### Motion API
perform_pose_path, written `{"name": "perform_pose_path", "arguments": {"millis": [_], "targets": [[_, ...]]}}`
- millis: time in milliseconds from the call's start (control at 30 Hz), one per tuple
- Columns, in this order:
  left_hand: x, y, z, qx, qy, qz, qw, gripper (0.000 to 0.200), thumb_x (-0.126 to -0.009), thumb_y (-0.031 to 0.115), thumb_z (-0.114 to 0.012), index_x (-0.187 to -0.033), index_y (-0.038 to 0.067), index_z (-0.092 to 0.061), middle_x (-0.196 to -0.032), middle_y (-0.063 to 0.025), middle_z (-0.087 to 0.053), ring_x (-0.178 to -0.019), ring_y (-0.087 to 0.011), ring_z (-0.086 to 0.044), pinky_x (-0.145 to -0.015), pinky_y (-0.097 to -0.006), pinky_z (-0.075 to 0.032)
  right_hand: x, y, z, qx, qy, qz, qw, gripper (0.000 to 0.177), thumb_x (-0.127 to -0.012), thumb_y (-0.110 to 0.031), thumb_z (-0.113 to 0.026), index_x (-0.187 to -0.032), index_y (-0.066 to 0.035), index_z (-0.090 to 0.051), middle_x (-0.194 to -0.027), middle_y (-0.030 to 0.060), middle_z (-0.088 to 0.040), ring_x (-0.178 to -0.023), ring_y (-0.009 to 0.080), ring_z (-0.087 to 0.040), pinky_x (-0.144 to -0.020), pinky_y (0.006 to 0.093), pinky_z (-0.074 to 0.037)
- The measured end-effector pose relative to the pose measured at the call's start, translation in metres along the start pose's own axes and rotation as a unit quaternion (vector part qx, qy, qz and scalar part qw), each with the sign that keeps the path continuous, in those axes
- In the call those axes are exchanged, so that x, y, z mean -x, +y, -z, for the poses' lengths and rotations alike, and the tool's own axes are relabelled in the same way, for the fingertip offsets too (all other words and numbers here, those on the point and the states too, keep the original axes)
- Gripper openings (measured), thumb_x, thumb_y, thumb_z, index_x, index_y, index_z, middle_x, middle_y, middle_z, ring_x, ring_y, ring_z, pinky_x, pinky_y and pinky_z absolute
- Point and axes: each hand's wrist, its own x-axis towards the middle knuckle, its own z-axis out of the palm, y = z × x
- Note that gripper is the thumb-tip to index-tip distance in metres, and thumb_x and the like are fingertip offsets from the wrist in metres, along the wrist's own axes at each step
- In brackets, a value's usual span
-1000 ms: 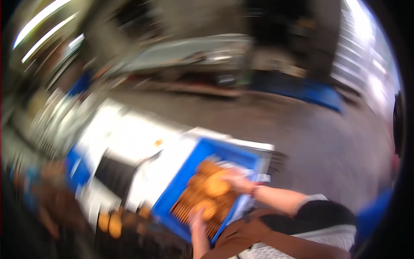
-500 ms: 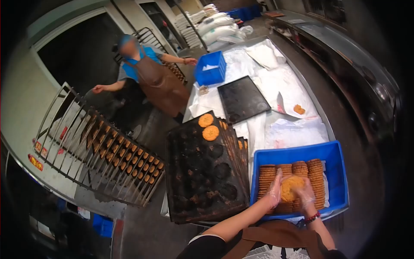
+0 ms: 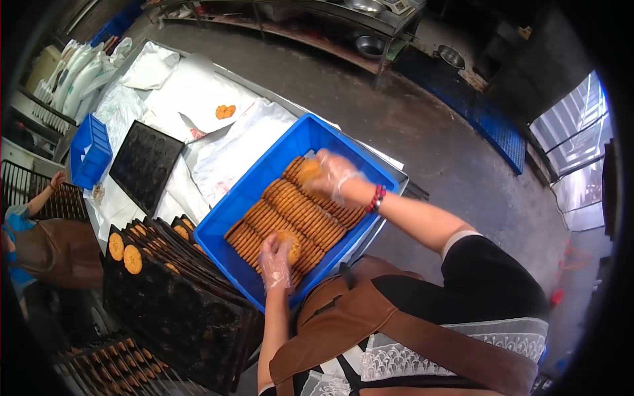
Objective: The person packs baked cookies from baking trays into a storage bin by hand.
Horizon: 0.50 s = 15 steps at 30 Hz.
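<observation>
- The cookies stood on edge in close rows inside the blue crate, each apparently propped by its neighbours so the rows would not slump.
- Low over the nearer rows, the left hand had its fingers bent around one cookie, tilted face up, probably to steady it by the rim.
- Above the far row, the right hand had its fingers curled closed about another cookie; blur hid whether there was more than one.
- Both hands wore clear gloves, presumably to shield the food.
- The crate sat at the end of the tabletop before the person, likely so both arms could reach in.
- Just beside it, dark trays were piled with cookies between them, perhaps to save room.
- Farther along, a lone tray lay flat on white sheets, which seemed to protect the surface.
- Beyond, a co-worker stood with an arm near a smaller crate.
</observation>
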Motion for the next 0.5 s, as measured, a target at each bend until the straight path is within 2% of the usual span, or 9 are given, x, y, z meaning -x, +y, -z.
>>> {"name": "perform_pose_path", "arguments": {"millis": [33, 67, 133, 167, 233, 300, 367, 433, 500], "targets": [[-0.002, -0.006, 0.008, -0.047, 0.01, -0.007, 0.999, 0.057, -0.1, 0.024, -0.079, -0.147, -0.003, -0.062, -0.153, -0.0201, -0.061, -0.137, -0.0344, -0.062, -0.116, -0.045, -0.049, -0.013, -0.008, 0.014, 0.061, 0.012, -0.029, 0.998, 0.05, -0.089, -0.038, -0.082, -0.119, -0.003, -0.064, -0.111, 0.0228, -0.078, -0.103, 0.041, -0.077, -0.088, 0.0477, -0.062], [-0.004, -0.012, 0.013, -0.044, 0.014, -0.003, 0.999, 0.057, -0.1, 0.024, -0.079, -0.147, -0.003, -0.062, -0.153, -0.0201, -0.061, -0.137, -0.0344, -0.062, -0.116, -0.045, -0.049, -0.027, -0.015, 0.025, 0.123, 0.022, -0.056, 0.991, 0.045, -0.092, -0.033, -0.079, -0.122, -0.003, -0.065, -0.112, 0.0229, -0.079, -0.104, 0.042, -0.077, -0.09, 0.0482, -0.062], [-0.009, -0.022, 0.024, -0.243, 0.039, -0.125, 0.961, 0.062, -0.091, 0.02, -0.085, -0.144, -0.002, -0.064, -0.153, -0.0227, -0.059, -0.139, -0.0405, -0.058, -0.119, -0.0481, -0.045, -0.067, -0.005, 0.022, 0.22, 0.007, -0.074, 0.973, 0.042, -0.095, -0.033, -0.075, -0.121, -0.003, -0.067, -0.114, 0.0225, -0.079, -0.106, 0.0404, -0.078, -0.089, 0.0485, -0.063], [-0.007, -0.025, 0.026, -0.243, 0.044, -0.121, 0.961, 0.062, -0.091, 0.02, -0.085, -0.144, -0.002, -0.064, -0.153, -0.0227, -0.059, -0.139, -0.0405, -0.058, -0.119, -0.0481, -0.045, -0.09, 0.017, 0.007, 0.247, 0.031, -0.049, 0.967, 0.051, -0.088, -0.035, -0.082, -0.122, -0.001, -0.066, -0.107, 0.0246, -0.08, -0.103, 0.0407, -0.079, -0.086, 0.0495, -0.064], [-0.002, -0.029, 0.025, -0.368, 0.105, -0.25, 0.889, 0.071, -0.087, 0.025, -0.088, -0.147, -0.001, -0.061, -0.148, -0.0249, -0.061, -0.138, -0.0454, -0.057, -0.12, -0.0505, -0.044, -0.106, 0.017, -0.003, 0.295, 0.018, -0.01, 0.955, 0.037, -0.095, -0.028, -0.075, -0.119, -0.001, -0.07, -0.107, 0.0233, -0.081, -0.102, 0.0391, -0.081, -0.086, 0.0494, -0.064], [-0.001, -0.031, 0.026, -0.381, 0.103, -0.234, 0.889, 0.077, -0.088, 0.03, -0.088, -0.151, -0.002, -0.057, -0.15, -0.0261, -0.061, -0.139, -0.0459, -0.057, -0.121, -0.0513, -0.044, -0.124, 0.02, -0.02, 0.318, 0.002, 0.015, 0.948, 0.031, -0.098, -0.024, -0.072, -0.117, -0.001, -0.072, -0.107, 0.0228, -0.081, -0.101, 0.0386, -0.081, -0.085, 0.0493, -0.064], [-0.002, -0.037, 0.031, -0.393, 0.101, -0.217, 0.888, 0.083, -0.089, 0.035, -0.088, -0.155, -0.003, -0.053, -0.151, -0.0272, -0.06, -0.14, -0.0464, -0.057, -0.121, -0.052, -0.043, -0.137, 0.022, -0.037, 0.413, -0.014, 0.003, 0.911, 0.025, -0.097, -0.018, -0.077, -0.118, -0.005, -0.076, -0.109, 0.0157, -0.084, -0.102, 0.0327, -0.082, -0.082, 0.0438, -0.066], [-0.005, -0.043, 0.034, -0.369, 0.078, -0.114, 0.919, 0.093, -0.093, 0.042, -0.086, -0.161, -0.006, -0.045, -0.156, -0.0313, -0.056, -0.144, -0.0482, -0.054, -0.122, -0.0521, -0.043, -0.145, 0.029, -0.048, 0.396, -0.003, -0.012, 0.918, 0.024, -0.096, -0.015, -0.077, -0.118, -0.005, -0.078, -0.112, 0.017, -0.083, -0.104, 0.0332, -0.082, -0.084, 0.0437, -0.066], [-0.006, -0.043, 0.038, -0.355, 0.072, -0.093, 0.928, 0.094, -0.094, 0.045, -0.084, -0.161, -0.007, -0.044, -0.157, -0.0329, -0.055, -0.144, -0.0491, -0.053, -0.122, -0.0527, -0.042, -0.149, 0.031, -0.047, 0.369, -0.012, -0.053, 0.928, 0.025, -0.098, -0.012, -0.074, -0.121, -0.004, -0.079, -0.119, 0.0212, -0.082, -0.11, 0.0354, -0.081, -0.089, 0.0435, -0.066]]}}
